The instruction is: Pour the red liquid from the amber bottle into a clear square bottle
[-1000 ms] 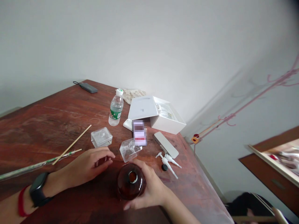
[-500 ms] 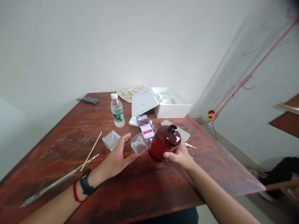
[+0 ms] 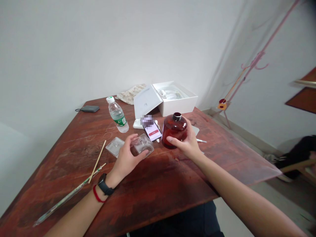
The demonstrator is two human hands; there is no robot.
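Observation:
My right hand (image 3: 186,141) is wrapped round the side of a dark red-brown see-through bottle (image 3: 174,128) with an uncapped neck. The bottle is upright, over the table beside the phone. My left hand (image 3: 129,154) has its thumb and fingers round a clear square container (image 3: 143,144); whether this is glass or plastic I cannot tell. A second clear square piece (image 3: 114,146) lies just left of that hand, partly behind the fingers. The phone (image 3: 152,131), its screen lit, lies beyond the held container.
On the wooden table (image 3: 138,194) stand a water bottle (image 3: 118,117) and an open white box (image 3: 179,107). A wooden stick (image 3: 97,161) and a long wrapped stick (image 3: 69,194) lie at left. A grey pouch-like object (image 3: 90,109) and a cloth (image 3: 130,93) lie farther back.
My left hand has moved right and closed round the clear container. My right hand has moved the red-brown bottle away from me and set it more upright. The view has shifted slightly.

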